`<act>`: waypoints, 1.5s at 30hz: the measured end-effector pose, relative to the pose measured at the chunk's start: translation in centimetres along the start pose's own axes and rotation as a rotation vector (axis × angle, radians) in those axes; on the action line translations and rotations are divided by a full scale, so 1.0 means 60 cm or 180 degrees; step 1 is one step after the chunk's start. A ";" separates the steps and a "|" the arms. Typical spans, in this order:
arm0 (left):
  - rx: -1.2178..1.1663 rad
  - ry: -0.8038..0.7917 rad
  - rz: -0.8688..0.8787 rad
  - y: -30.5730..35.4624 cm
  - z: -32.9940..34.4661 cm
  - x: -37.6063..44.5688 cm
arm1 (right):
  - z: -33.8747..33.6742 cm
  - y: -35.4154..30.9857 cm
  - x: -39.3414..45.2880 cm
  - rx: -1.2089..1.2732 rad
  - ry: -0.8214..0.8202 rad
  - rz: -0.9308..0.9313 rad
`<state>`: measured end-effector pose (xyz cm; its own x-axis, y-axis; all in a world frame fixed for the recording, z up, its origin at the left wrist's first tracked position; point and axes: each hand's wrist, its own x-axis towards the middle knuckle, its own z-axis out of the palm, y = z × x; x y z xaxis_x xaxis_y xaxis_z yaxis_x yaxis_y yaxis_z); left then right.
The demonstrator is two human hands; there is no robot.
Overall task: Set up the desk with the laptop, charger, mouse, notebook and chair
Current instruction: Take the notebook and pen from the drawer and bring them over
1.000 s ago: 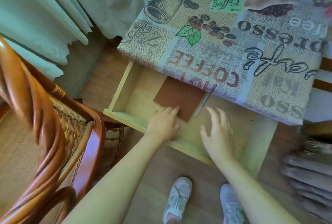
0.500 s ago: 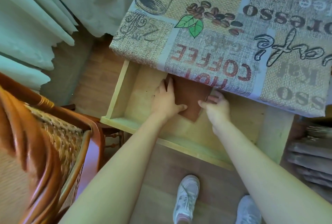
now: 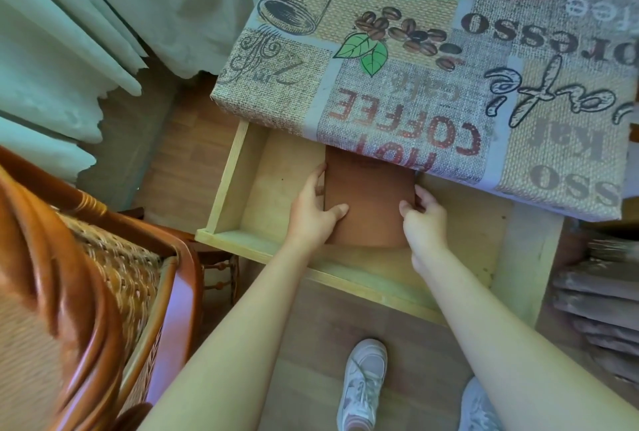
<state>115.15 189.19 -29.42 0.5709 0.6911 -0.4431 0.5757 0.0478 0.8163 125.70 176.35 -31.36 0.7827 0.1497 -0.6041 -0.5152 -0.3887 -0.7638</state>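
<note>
**A:** Gripping the brown notebook (image 3: 370, 202) from both sides, you have your left hand (image 3: 313, 213) wrapped on its left edge, thumb laid across the cover, and your right hand (image 3: 423, 214) pinched onto its right edge. It lies in the open drawer (image 3: 238, 240), its far end tucked under the overhang of the coffee-print tablecloth (image 3: 432, 61).

**B:** So what might trip you up?

**A:** Lifting straight up. The far end sits beneath the desk edge, so a vertical pull would likely knock the cover against the underside or catch the cloth hem. Draw it toward you first, then raise it.

**B:** Anything else?

**A:** The near edge of the notebook looks bowed. If it is a soft cover, squeezing from both sides could buckle it and let it slip. Whether anything lies under the cloth beside your right fingers, I cannot tell.

**B:** And around you?

**A:** The wicker chair (image 3: 103, 292) stands close on your left, near the drawer's corner. Stepping back or swinging your left elbow could bump it. The drawer is also pulled well out, so leaning on its front rail might tip or strain it.
</note>
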 end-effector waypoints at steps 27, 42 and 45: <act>-0.0468 -0.0825 -0.0504 -0.020 -0.088 -0.016 | -0.003 -0.024 0.027 0.0694 0.0222 0.0871; -0.0500 -0.0957 -0.0674 -0.016 -0.091 -0.015 | -0.008 -0.036 0.040 -0.0545 -0.0477 0.0491; -0.0442 -0.0922 -0.0583 -0.017 -0.089 -0.017 | -0.010 -0.020 0.019 -0.0139 -0.0512 0.0500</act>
<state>110.87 192.31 -27.81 0.6192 0.4302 -0.6569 0.6102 0.2630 0.7473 127.42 176.45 -31.03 0.6265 0.2258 -0.7460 -0.6081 -0.4572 -0.6490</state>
